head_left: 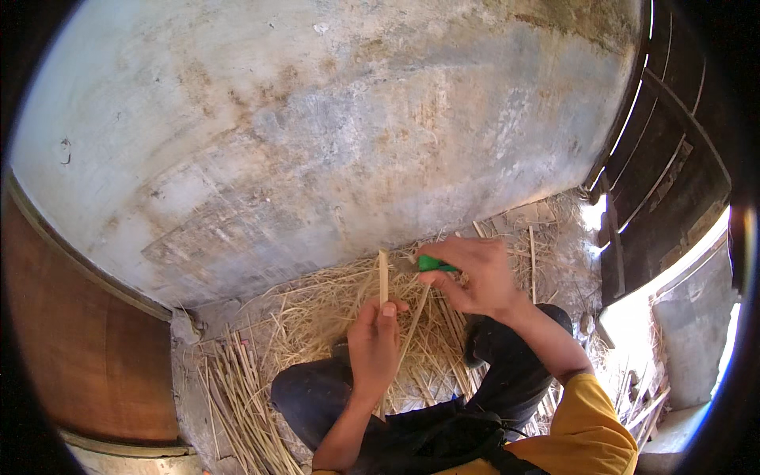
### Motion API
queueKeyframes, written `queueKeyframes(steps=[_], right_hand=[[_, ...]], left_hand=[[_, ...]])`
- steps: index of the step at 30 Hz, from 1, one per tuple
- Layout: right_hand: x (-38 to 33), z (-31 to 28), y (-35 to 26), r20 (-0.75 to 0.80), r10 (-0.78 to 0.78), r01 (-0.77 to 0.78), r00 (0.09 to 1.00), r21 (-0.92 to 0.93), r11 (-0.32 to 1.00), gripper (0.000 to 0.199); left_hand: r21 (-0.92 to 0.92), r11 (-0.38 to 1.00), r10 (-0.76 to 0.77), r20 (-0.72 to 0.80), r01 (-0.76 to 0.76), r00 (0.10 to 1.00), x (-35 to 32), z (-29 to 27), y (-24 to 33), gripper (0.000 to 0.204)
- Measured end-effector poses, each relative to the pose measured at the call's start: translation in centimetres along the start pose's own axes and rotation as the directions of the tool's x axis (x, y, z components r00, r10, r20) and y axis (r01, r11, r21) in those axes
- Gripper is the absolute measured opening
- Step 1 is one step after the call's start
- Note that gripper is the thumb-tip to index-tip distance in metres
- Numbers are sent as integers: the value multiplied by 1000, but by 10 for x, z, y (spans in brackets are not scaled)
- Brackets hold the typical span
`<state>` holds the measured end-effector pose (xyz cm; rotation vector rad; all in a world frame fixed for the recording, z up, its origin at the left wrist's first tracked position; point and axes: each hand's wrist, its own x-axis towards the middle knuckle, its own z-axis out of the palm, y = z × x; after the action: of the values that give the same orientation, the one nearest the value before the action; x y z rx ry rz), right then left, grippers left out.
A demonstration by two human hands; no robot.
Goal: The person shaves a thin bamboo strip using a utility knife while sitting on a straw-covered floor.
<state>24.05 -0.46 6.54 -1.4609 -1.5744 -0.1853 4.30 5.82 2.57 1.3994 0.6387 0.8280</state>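
Note:
My left hand (374, 340) is closed around a pale, flat bamboo strip (384, 275), which stands upright with its top end above my thumb. To the right, my right hand (479, 275) grips the green handle of a knife (431, 263). Its blade is blurred and points left toward the strip, and I cannot tell whether it touches. A thin, pale sliver (415, 321) slants down between my two hands. Behind and beneath them lies a heap of curly shavings (309, 324).
A bundle of long, thin strips (241, 404) lies on the floor left of my bent legs (518, 372). Ahead rises a stained plaster wall (356, 158). Brown wooden panelling (87, 332) stands at the left, dark boards (665, 158) at the right. More loose sticks (649, 404) lie lower right.

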Motion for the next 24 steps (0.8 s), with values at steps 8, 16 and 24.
queueKeyframes(steps=[8, 16, 24], right_hand=[[-4, 13, -5, 76, -111, 120, 991, -130, 984, 31], [-13, 18, -2, 137, -106, 127, 985, -152, 980, 31], [-7, 15, -2, 56, -107, 114, 993, -132, 985, 29]], left_hand=[[15, 999, 32, 53, -33, 998, -5, 0, -3, 33], [-32, 999, -11, 38, 12, 999, -5, 0, -1, 32], [93, 995, 35, -5, -34, 999, -7, 1, -5, 35]])
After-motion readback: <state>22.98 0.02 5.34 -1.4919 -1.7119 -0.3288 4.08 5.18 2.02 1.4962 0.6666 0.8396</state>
